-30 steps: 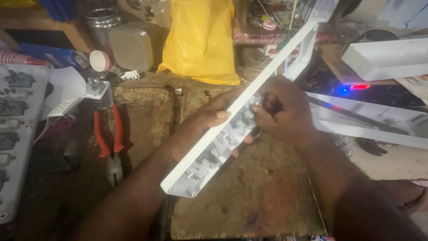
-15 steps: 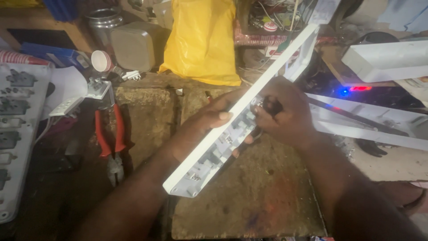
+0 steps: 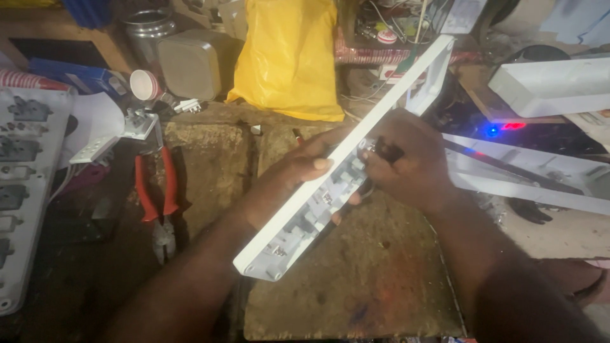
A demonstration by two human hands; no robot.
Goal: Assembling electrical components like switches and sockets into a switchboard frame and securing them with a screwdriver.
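White socket strip point(image 3: 330, 190): my left hand point(image 3: 298, 171) grip closed around it, unchanged; my right hand point(image 3: 406, 168) pinching a dark tool point(image 3: 389, 151) against it, unmoved

head view — looks down, close | over cluttered workbench point(image 3: 210, 159)

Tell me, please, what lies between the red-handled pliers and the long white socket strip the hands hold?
In the head view, only bare worn board separates pliers from strip.

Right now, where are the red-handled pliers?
In the head view the red-handled pliers lie on the bench, left of the left hand, beside the open socket strip.
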